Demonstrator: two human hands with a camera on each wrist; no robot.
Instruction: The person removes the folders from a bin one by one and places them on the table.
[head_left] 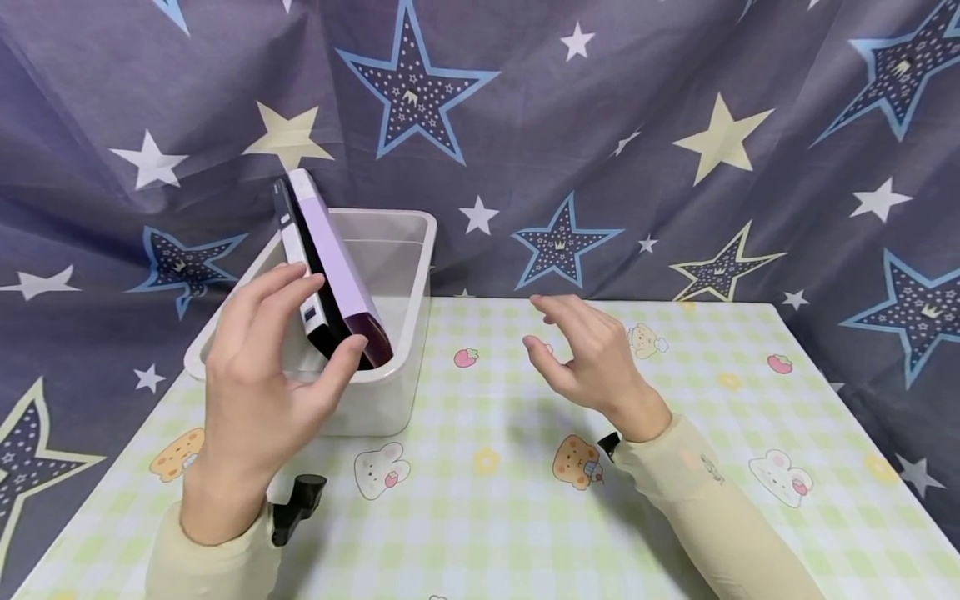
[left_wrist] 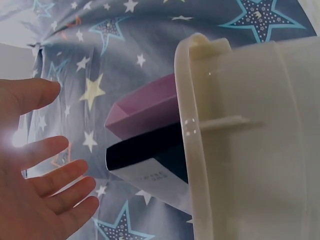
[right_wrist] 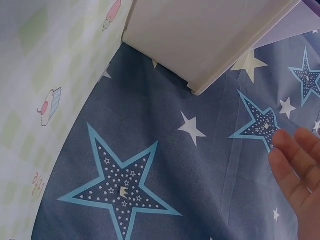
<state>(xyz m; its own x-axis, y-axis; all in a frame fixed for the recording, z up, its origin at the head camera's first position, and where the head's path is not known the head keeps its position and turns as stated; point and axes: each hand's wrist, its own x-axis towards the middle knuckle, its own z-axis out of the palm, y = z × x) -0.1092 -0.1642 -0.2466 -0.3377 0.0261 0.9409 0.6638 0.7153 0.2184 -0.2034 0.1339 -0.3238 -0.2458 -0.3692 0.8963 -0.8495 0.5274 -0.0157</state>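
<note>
Left hand: it (head_left: 258, 375) holds nothing; its fingers and thumb are spread apart, with a gap to the boxes in the left wrist view.
Right hand: it (head_left: 596, 358) is let go too, with loose fingers and nothing in them; it hangs in the air over the cloth, well apart from the left hand.
Purple box: the purple box (head_left: 341, 258) is past the left hand's fingers and thumb, tilted in the bin, with one end poking out over the rim.
Black and white box: the black and white box (head_left: 294, 237) is tilted right beside the purple one, on its left, partly hidden behind the left fingers.
White bin: the white bin (head_left: 375, 408) sits just past the left hand and off to the right hand's left.
Cloth: green and white checks fill the cloth (head_left: 480, 517) under both hands, with little bears, bunnies and strawberries.
Curtain: dark blue with stars, the curtain (head_left: 517, 158) hangs behind everything, farther off than both hands.
Sleeves: pale sleeves (head_left: 712, 500) reach both wrists.
</note>
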